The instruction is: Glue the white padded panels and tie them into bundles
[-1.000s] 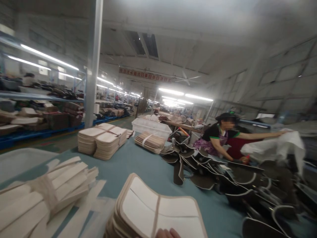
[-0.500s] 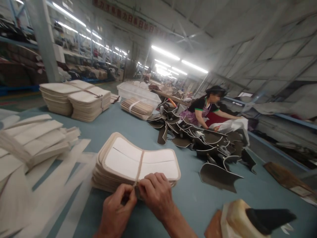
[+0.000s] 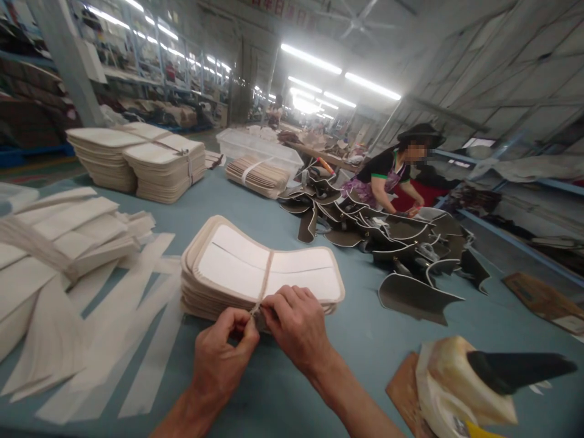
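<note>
A stack of beige rounded panels (image 3: 237, 255) with white faces lies in front of me, bowed where a tie band (image 3: 267, 274) cinches its middle. At the stack's near edge, my left hand (image 3: 225, 344) pinches the band's end between thumb and forefinger. Close beside it, my right hand (image 3: 296, 322) is closed on the band, its knuckles against the stack's near side. The fingertips of both hands nearly meet at the band, and whether a knot lies between them is hidden.
Bundled pale strips (image 3: 68, 255) spread at left. Behind are tied panel stacks (image 3: 159, 164) and a clear plastic bin (image 3: 255, 149). Dark white-edged pieces (image 3: 365, 225) pile at right, near a co-worker (image 3: 395, 170). A container with a black nozzle (image 3: 460, 383) stands at front right.
My view has tilted down a little, so the table sits higher. Both hands keep pinching the band at the stack's near edge. The co-worker's arms have drawn in from the pale sheet.
</note>
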`<state>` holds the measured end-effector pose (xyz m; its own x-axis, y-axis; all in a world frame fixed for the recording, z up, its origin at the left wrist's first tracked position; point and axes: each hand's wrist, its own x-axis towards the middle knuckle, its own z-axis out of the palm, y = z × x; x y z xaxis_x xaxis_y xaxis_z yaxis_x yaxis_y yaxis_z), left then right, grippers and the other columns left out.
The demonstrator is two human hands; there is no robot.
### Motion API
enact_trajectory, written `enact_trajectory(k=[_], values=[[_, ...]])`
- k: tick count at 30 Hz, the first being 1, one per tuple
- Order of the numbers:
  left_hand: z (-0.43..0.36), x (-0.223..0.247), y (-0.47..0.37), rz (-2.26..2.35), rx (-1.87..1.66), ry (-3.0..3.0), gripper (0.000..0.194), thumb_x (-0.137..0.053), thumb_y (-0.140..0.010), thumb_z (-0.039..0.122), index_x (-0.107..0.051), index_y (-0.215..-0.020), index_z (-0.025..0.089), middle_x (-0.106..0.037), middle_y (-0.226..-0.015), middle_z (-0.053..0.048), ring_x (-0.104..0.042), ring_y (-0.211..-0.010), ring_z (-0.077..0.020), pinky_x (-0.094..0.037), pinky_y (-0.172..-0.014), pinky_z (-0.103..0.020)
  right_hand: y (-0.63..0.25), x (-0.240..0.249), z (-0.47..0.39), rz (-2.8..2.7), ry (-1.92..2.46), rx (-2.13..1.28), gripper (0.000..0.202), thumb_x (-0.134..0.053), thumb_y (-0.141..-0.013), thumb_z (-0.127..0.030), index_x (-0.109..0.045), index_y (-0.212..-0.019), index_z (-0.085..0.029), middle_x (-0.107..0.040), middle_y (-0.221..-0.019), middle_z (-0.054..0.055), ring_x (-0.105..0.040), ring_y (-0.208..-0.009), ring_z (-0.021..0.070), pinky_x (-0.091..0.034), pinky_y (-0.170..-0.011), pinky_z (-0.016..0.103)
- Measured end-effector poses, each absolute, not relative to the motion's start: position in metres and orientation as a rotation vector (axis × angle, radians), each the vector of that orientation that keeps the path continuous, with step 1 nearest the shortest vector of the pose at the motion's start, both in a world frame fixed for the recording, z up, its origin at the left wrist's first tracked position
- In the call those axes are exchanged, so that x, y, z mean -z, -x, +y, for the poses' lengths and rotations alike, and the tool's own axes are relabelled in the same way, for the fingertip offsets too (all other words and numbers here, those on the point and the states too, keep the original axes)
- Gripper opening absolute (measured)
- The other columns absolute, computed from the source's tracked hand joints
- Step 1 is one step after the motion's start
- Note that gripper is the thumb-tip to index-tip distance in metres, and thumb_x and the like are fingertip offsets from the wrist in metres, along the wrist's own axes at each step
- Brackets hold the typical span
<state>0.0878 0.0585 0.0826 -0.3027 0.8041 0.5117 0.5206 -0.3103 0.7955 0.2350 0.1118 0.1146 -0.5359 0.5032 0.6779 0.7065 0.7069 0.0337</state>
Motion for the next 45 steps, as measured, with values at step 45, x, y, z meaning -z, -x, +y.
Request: enact_trajectory(k=[45], values=[[0.069,-0.092,-0.072,1.649,-1.484,-1.884,0.018,-0.054,-0.083,0.022,-0.058,-0.065,0.024,-0.062,-0.051,0.009,-0.059,-0.042,-0.0085,-0.042,-0.046,-0.016,-0.235,-0.115,0.113,-2.252,0.944,0.283,0.014,-0.063,-0.095,-0.016,-0.060,-0.083,-0.022,-0.061,-0.076,-0.001,-0.055,-0.073,0.0183,-0.034,-0.070,0.033]])
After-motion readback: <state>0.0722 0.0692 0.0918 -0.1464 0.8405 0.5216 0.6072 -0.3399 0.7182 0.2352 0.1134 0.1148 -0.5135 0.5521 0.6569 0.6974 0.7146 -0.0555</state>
